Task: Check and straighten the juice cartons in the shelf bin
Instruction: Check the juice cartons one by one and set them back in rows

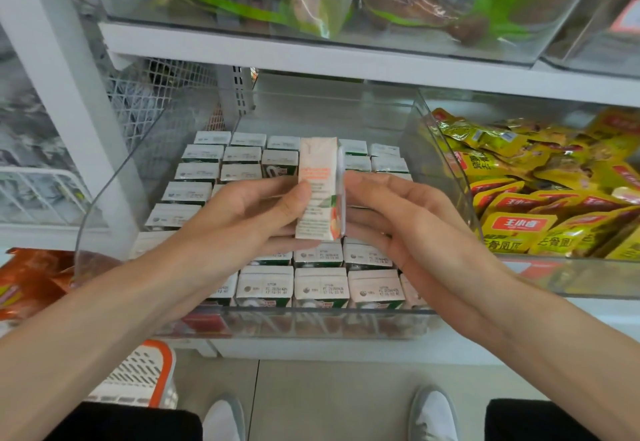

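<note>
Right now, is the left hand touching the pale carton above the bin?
Touching: in the head view the left hand pinches the pale carton, thumb on its front.

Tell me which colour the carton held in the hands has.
The held carton is pale peach-pink with orange print; the head view shows it.

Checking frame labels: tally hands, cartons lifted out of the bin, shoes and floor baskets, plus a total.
Hands: 2, left hand and right hand
Cartons lifted: 1, lifted carton
Shoes: 2, left shoe and right shoe
Baskets: 1, floor basket
Total: 6
</note>
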`<state>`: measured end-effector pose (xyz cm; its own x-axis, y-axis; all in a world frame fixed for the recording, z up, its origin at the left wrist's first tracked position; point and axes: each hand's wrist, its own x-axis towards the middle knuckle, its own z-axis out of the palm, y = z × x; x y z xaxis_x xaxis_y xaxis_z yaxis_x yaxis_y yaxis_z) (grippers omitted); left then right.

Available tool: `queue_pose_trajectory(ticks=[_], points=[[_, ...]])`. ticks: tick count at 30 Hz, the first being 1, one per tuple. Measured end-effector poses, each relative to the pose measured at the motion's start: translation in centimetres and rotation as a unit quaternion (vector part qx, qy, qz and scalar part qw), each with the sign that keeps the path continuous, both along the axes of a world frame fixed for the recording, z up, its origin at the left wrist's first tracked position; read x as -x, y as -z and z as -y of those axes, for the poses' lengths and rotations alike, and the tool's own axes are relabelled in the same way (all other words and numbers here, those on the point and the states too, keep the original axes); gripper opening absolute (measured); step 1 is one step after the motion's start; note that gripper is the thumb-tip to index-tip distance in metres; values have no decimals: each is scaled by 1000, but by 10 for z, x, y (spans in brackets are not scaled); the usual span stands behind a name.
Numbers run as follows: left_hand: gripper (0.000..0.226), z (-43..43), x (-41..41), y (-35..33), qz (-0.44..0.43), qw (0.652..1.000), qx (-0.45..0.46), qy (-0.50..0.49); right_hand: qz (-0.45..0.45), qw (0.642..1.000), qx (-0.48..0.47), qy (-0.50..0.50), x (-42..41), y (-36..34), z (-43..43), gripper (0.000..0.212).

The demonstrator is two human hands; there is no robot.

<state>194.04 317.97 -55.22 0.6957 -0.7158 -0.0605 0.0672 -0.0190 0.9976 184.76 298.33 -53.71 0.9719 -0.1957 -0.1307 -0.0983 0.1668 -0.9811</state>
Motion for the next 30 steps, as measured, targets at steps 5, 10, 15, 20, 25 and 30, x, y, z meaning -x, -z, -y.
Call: queue_pose_trajectory(ticks=[5,10,15,20,25,30], points=[[49,1,2,-4,-4,999,16,-28,-6,998,67,-5,1,1,-1,34],[31,-1,-2,-2,-24,997,26,-65,20,995,91,46,0,7,1,35],[40,-2,-4,0,-3,995,10,-99,52,994,89,34,2,9,1,23],[47,-2,-5,1,17,995,-6,-98,29,992,120,28,1,6,0,33],[28,-4,-6,2,5,995,24,-98,6,994,94,46,0,5,0,26],[27,-3,-7,1,17,994,32,-100,11,996,68,55,1,3,-3,20]])
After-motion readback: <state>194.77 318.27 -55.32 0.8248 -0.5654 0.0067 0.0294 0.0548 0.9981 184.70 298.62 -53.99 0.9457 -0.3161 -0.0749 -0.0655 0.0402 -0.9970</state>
